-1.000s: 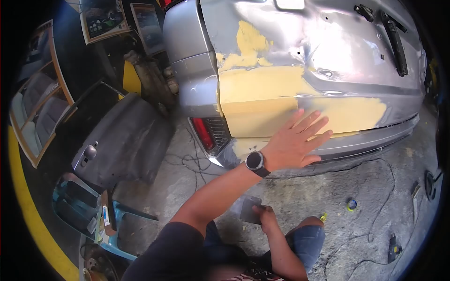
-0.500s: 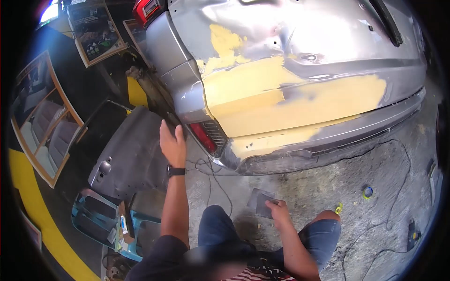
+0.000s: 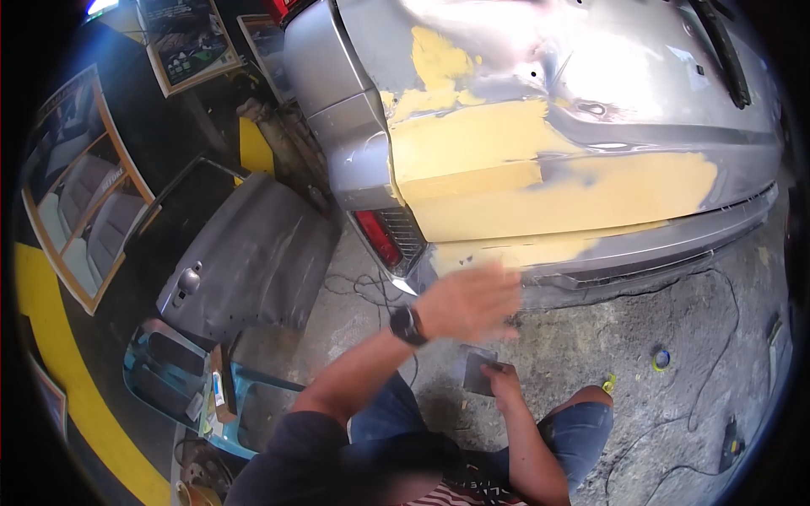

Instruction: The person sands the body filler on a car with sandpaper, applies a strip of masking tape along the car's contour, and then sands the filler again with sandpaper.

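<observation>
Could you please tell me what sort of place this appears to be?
Most likely a vehicle body repair shop: yellow filler-like patches cover part of the rear of a silver vehicle, and a detached car door is beside it.

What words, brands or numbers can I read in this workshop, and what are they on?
"BEFORE": on the car-seat poster, small and slightly blurred.
Too small or blurred to read: print on the upper poster, the label on the brown box-like item, the watch face.
Shirt lettering: only fragments show.
</observation>
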Tool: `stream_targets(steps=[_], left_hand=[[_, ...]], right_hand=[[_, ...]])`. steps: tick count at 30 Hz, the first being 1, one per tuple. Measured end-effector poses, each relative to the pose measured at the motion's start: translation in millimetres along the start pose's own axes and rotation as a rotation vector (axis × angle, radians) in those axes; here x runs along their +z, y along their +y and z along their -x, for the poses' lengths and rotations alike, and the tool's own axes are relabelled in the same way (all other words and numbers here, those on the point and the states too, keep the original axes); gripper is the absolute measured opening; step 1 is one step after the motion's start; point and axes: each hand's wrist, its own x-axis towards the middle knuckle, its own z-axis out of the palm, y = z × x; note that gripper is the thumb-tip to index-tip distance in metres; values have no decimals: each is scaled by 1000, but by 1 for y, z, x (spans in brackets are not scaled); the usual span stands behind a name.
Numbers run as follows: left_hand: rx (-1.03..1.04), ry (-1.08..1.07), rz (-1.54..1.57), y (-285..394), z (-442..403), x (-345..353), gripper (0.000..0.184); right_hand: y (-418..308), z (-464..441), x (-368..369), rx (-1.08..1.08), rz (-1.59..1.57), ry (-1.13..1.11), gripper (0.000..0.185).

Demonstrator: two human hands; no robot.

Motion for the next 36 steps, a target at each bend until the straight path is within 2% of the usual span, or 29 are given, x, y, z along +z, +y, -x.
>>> stream_targets(steps=[1, 3, 5, 6, 8, 9, 10, 11, 12, 14, 15, 17, 19, 20, 21, 23, 25, 27, 29, 31, 32, 34, 36], left_hand=[[24, 50, 32, 22, 11, 7, 35], [-184, 88, 153, 33, 51, 18, 21], [-569, 171, 228, 45, 107, 44, 20], [-573, 187, 228, 57, 129, 52, 20], [-1133, 297, 658, 80, 164, 69, 23], [-1134, 318, 669, 87, 179, 81, 23], [-1276, 272, 992, 94, 192, 93, 27], [-1393, 212, 1328, 101, 203, 105, 30], [-1382, 229, 1354, 108, 210, 115, 30], [-1358, 83, 1738, 115, 216, 135, 35], [-1335, 93, 1766, 113, 221, 144, 35], [-1405, -105, 1797, 107, 234, 162, 39], [-1376, -60, 1865, 106, 240, 168, 37], [-1487, 91, 1938, 107, 239, 164, 34], [-1600, 244, 2007, 107, 240, 162, 32], [-1594, 270, 1979, 103, 253, 185, 26], [-1584, 137, 1637, 99, 256, 195, 22], [-1553, 142, 1686, 100, 252, 199, 22], [-1522, 143, 1724, 101, 245, 198, 21], [-1475, 49, 1596, 103, 240, 197, 25], [-1428, 42, 1509, 106, 244, 217, 29], [-1386, 60, 1453, 104, 237, 216, 36], [-1349, 129, 1338, 102, 231, 217, 45]], right_hand=[[-1, 0, -2, -1, 2, 1, 28], [-5, -1, -8, 11, -30, -13, 30], [-4, 0, -19, 9, -127, -9, 30], [-4, 0, -24, 14, -228, -10, 29], [-19, 17, -33, -2, -294, -27, 32], [-26, 23, -35, -13, -374, -44, 35], [-27, 24, -37, -18, -353, -34, 35], [-26, 26, -40, 28, -385, -117, 33], [-25, 28, -44, 72, -415, -197, 32], [-7, 23, -49, 137, -377, -224, 31], [-2, 22, -49, 214, -361, -264, 30], [-10, 36, -34, 182, -327, -217, 30], [0, 37, -40, 103, -227, -95, 29], [11, 29, -53, 43, -153, 37, 33], [-9, 40, -48, 33, -131, 63, 33], [-91, 81, -6, -376, 666, 340, 37], [-158, 103, 11, -773, 986, 231, 37], [-219, 111, 45, -1204, 1526, 406, 45], [-272, 110, 86, -1516, 1737, 478, 55], [-307, 99, 120, -1665, 1779, 497, 63], [-320, 90, 132, -1659, 1814, 497, 63], [-339, 70, 146, -1818, 1852, 371, 63], [-344, 61, 161, -1828, 1919, 371, 66]])
